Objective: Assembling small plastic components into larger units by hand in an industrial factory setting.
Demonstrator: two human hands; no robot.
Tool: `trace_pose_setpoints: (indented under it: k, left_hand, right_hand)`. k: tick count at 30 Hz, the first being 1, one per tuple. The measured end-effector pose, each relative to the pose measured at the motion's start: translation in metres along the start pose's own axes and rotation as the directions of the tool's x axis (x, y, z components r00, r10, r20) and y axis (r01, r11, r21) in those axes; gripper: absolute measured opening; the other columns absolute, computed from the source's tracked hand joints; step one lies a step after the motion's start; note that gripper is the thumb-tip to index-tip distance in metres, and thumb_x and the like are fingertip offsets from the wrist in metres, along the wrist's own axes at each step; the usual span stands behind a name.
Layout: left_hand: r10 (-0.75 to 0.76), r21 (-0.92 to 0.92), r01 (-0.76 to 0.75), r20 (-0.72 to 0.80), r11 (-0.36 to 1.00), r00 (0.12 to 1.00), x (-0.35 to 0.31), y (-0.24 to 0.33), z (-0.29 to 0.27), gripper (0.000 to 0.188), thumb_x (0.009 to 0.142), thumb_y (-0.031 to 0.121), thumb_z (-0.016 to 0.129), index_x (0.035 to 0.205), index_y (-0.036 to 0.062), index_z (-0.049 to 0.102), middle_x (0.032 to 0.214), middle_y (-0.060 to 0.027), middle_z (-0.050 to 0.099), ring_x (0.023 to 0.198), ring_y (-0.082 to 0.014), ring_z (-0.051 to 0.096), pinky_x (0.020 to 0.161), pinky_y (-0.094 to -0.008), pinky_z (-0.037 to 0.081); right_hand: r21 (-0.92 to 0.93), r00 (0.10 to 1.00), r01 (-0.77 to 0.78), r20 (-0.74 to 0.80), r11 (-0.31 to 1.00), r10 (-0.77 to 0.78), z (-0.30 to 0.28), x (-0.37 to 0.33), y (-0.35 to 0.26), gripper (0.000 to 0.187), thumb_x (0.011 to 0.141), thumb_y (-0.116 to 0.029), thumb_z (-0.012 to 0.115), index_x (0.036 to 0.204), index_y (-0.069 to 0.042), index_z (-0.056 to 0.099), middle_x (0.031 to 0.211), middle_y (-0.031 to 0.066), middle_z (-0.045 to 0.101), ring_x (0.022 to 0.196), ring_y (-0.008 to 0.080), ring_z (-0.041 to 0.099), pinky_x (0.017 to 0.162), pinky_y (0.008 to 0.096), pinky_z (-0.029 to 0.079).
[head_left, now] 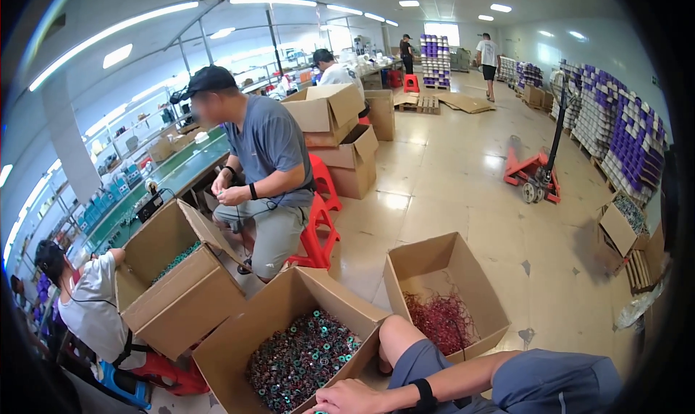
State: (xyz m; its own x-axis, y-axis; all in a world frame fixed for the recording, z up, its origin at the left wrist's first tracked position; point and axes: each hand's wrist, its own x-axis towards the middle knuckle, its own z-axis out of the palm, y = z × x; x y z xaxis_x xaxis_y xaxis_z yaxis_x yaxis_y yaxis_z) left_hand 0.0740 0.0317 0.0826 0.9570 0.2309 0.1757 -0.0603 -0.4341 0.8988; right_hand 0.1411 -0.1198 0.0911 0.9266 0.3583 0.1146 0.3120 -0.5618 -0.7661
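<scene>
My right hand (pixel 346 399) lies at the bottom edge, with a black wristband on the forearm that comes in from the lower right. It rests by the near wall of an open cardboard box (pixel 239 331) filled with small green and dark ring-shaped coils (pixel 300 357). The frame cuts off the fingers, so I cannot tell whether they hold anything. A bare knee in grey-blue shorts (pixel 397 334) sits between this box and a second open box (pixel 474 280) holding red wire scraps (pixel 441 320). My left hand is out of the picture.
A person in a dark cap (pixel 264 168) sits on a red stool (pixel 318 233) facing a tilted open box (pixel 181 298). Another person in white (pixel 90 305) crouches at the left. Stacked cartons (pixel 347 149), a red pallet jack (pixel 539 171) and stacked purple-and-white spools (pixel 622 131) stand farther off.
</scene>
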Motion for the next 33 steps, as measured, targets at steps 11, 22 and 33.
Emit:
trace_pose_setpoints:
  k: [11, 22, 33]
  left_hand:
    - [0.021, -0.031, -0.022, -0.031, 0.999, 0.999, -0.005, 0.008, -0.004, 0.033, 0.083, 0.023, 0.081, 0.094, 0.0046, 0.055, 0.072, -0.0037, 0.054, 0.062, -0.0182, 0.053, 0.06, -0.0315, 0.047]
    - [0.136, -0.127, -0.151, -0.117, 0.98, 0.984, 0.0, -0.006, 0.004, 0.029, 0.083, 0.017, 0.08, 0.087, 0.0053, 0.053, 0.07, -0.0045, 0.054, 0.061, -0.0177, 0.051, 0.059, -0.0297, 0.045]
    - [0.243, 0.002, -0.244, -0.089, 0.97, 0.966, 0.006, -0.003, 0.006, 0.021, 0.083, 0.013, 0.076, 0.093, 0.0052, 0.059, 0.075, -0.0066, 0.051, 0.061, -0.0232, 0.049, 0.058, -0.0354, 0.043]
  right_hand:
    - [0.045, 0.998, -0.018, 0.064, 0.999, 0.015, 0.006, -0.005, -0.003, 0.027, 0.091, -0.035, 0.058, 0.088, -0.011, 0.069, 0.078, 0.019, 0.069, 0.075, 0.0411, 0.067, 0.065, 0.05, 0.053]
    - [0.028, 0.988, -0.065, 0.142, 0.997, 0.061, 0.014, 0.012, 0.008, 0.031, 0.095, -0.04, 0.059, 0.09, -0.01, 0.067, 0.078, 0.0165, 0.07, 0.075, 0.0382, 0.069, 0.066, 0.0501, 0.054]
    - [0.103, 0.976, -0.17, 0.157, 0.98, 0.153, 0.0, 0.011, 0.005, 0.03, 0.093, -0.036, 0.065, 0.086, -0.007, 0.068, 0.07, 0.015, 0.068, 0.067, 0.0341, 0.068, 0.06, 0.0442, 0.052]
